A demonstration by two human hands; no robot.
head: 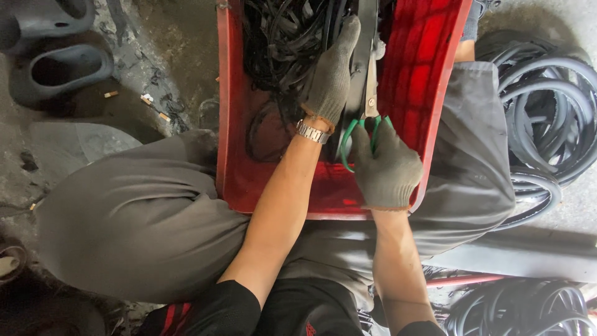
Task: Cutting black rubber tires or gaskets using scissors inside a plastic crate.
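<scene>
Both hands wear grey knit gloves and work over a red crate (249,180) wedged between the person's knees. Left hand (331,78), a metal watch (311,132) at its wrist, is closed around a black rubber strip (359,74), fingers wrapped over it and holding it taut above the crate. Right hand (387,169) grips green-handled scissors (367,127), fingers through the loops; the blades point up along the strip, touching it just below the left hand, though how far they are parted cannot be told. Inside the crate lies a tangle of black rubber offcuts (283,43). Coils of black rubber tubing (547,118) sit on the floor to the right, and dark slippers (56,68) lie on the concrete at upper left.
</scene>
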